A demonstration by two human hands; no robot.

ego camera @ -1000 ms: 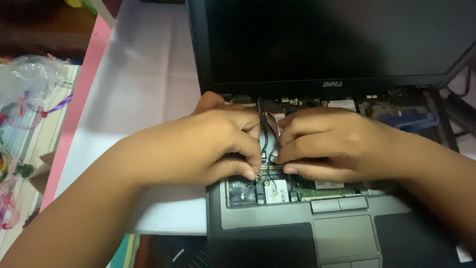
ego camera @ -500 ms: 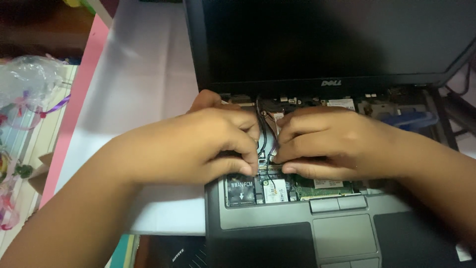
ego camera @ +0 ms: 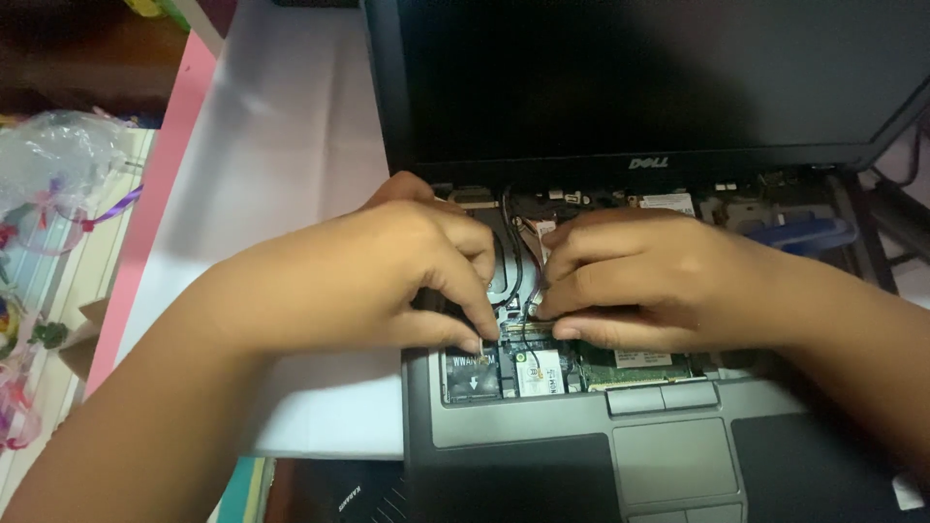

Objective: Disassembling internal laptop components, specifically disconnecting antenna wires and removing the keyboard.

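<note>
A dark grey laptop [ego camera: 523, 436] lies open with its keyboard removed, so circuit boards and thin cables show inside. My left hand [ego camera: 387, 276] and my right hand [ego camera: 649, 281] rest side by side over the exposed middle. Their fingertips meet and pinch at a small part among the black cables [ego camera: 511, 261], just above two small white-labelled cards [ego camera: 539, 372]. What the fingers hold is hidden. The black screen [ego camera: 639, 77] stands upright behind both hands.
The laptop sits on a white tabletop [ego camera: 281, 165] with a pink edge [ego camera: 145, 223]. A clear plastic bag [ego camera: 53, 165] with coloured bits lies at the left. The touchpad [ego camera: 673, 460] and its buttons are near me. A blue part [ego camera: 799, 232] shows inside at the right.
Both hands stay in the same place over the laptop's inside. Only the fingertips shift slightly at the cables.
</note>
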